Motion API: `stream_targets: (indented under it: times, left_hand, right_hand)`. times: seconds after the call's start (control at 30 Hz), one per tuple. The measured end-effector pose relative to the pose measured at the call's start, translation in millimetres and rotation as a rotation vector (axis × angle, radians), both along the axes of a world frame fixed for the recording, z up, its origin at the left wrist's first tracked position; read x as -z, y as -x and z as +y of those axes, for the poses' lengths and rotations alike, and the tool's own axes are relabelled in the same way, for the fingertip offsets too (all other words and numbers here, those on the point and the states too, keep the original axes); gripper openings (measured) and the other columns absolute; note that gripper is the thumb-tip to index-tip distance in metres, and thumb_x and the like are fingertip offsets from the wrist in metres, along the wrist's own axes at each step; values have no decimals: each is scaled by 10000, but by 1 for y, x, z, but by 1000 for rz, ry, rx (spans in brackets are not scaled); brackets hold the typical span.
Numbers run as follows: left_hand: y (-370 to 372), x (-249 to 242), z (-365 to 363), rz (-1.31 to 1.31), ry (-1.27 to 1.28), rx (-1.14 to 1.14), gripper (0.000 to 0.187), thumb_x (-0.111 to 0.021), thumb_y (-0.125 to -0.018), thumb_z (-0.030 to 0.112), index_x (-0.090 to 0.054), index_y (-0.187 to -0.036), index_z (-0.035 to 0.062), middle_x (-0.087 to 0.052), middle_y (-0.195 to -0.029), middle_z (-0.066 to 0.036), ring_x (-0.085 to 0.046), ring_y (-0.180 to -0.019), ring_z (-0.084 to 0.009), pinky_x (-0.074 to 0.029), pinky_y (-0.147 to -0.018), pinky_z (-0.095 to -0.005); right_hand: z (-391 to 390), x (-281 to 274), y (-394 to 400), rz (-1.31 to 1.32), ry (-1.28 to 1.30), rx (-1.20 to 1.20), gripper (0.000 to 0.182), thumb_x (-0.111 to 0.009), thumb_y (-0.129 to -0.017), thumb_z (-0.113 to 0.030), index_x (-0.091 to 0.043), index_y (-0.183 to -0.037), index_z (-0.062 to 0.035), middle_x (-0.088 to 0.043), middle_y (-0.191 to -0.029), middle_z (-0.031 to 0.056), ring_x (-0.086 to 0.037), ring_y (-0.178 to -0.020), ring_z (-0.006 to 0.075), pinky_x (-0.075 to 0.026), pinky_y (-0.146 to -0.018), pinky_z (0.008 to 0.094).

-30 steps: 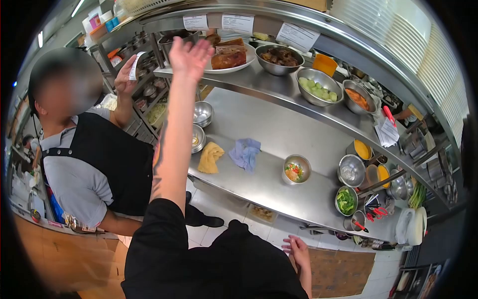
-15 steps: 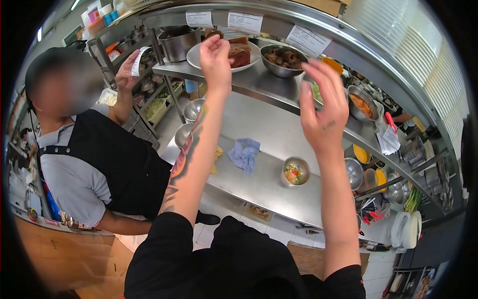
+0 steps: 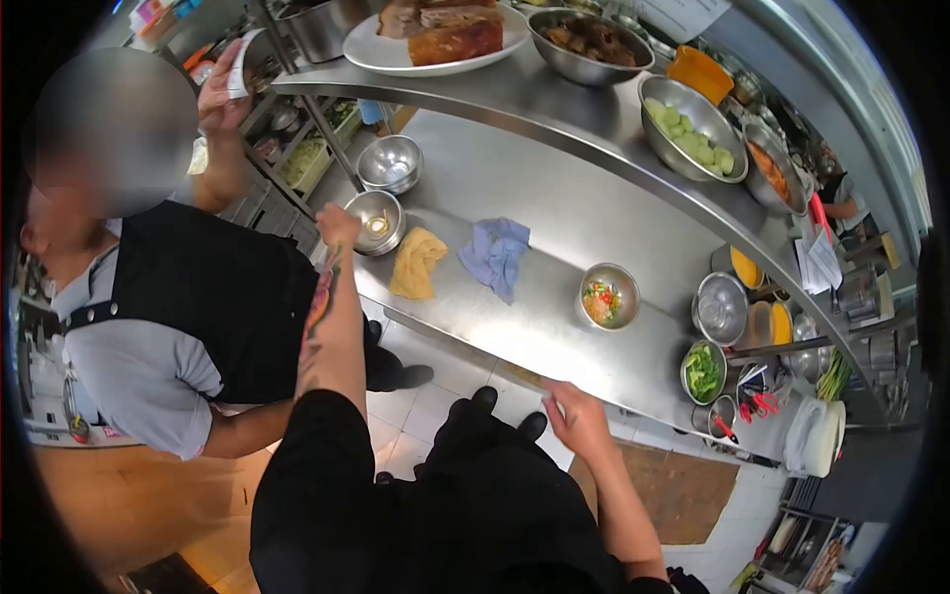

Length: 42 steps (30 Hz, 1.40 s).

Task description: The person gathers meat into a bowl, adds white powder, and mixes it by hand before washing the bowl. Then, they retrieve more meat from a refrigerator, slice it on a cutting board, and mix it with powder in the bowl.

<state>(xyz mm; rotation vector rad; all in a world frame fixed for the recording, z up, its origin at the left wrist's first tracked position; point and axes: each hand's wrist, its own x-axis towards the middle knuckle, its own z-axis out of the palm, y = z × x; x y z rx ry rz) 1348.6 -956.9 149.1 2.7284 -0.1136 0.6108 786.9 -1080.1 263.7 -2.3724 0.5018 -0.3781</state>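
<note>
At the counter's left end, my left hand (image 3: 339,226) is closed at the left rim of a metal bowl (image 3: 394,238), which sits on top of a stack. A small yellowish ring-shaped thing lies in that bowl. My right hand (image 3: 582,421) hovers in front of the counter's near edge, fingers loosely bent and apart, holding nothing. Beyond it a small metal bowl (image 3: 626,308) with chopped red, green and pale food stands on the steel counter (image 3: 534,342). Between the hands lie a yellow cloth (image 3: 418,263) and a blue cloth (image 3: 494,255).
A co-worker (image 3: 198,307) stands close on my left, one raised hand holding a white-labelled container (image 3: 240,67). The overhead shelf (image 3: 475,104) carries a plate of roast meat (image 3: 455,45) and several bowls of food. A bowl of greens (image 3: 704,373) and red-handled scissors (image 3: 760,403) are at the right.
Both my hands have come down from the shelf. The left has moved to the stacked bowls at the left; the right has dropped in front of the counter. My view has tilted downward.
</note>
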Motion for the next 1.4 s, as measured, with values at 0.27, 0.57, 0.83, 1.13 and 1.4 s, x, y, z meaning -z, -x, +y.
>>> stream_targets:
  times: [0.27, 0.57, 0.83, 1.13, 1.4]
  left_hand:
    - [5, -27, 8, 265, -140, 184, 209, -580, -876, 143, -629, -1049, 35, -700, -997, -230, -678, -990, -419, -554, -847, -495]
    - [64, -75, -3, -197, 230, 154, 136, -599, -804, 124, -608, -940, 112, -598, -1127, -93, -611, -937, -412, -498, -760, -502]
    - [73, -27, 0, -382, 169, 421, 179, -552, -703, -37, -581, -864, 34, -615, -1280, -91, -594, -1091, -353, -501, -896, -429]
    - [311, 1, -19, -16, 1831, 56, 512, -547, -811, -56, -453, -1312, -18, -569, -1275, -146, -606, -1079, -235, -502, -916, -346]
    - [658, 274, 41, 838, 1675, -526, 673, -519, -783, -21, -321, -1419, 74, -466, -1347, -155, -539, -1199, -293, -479, -995, -478]
  right_hand:
    - [44, 78, 133, 266, -297, 310, 258, -646, -905, -126, -680, -1130, -4, -713, -1018, 198, -709, -836, 337, -554, -751, 384]
    - [31, 98, 135, 231, -333, 418, 253, -640, -915, -166, -684, -1131, -41, -701, -1044, 181, -702, -858, 325, -548, -761, 397]
    - [9, 87, 135, 121, -250, 262, 205, -639, -909, -99, -679, -1088, -6, -690, -971, 192, -686, -829, 356, -543, -733, 396]
    - [-16, 154, 160, 177, -317, -289, 200, -615, -925, -144, -692, -1053, -11, -697, -971, 208, -682, -847, 356, -548, -734, 398]
    - [-57, 472, 192, 933, -843, -1, 181, -595, -911, -201, -695, -964, -60, -688, -700, 71, -633, -527, 149, -522, -484, 301]
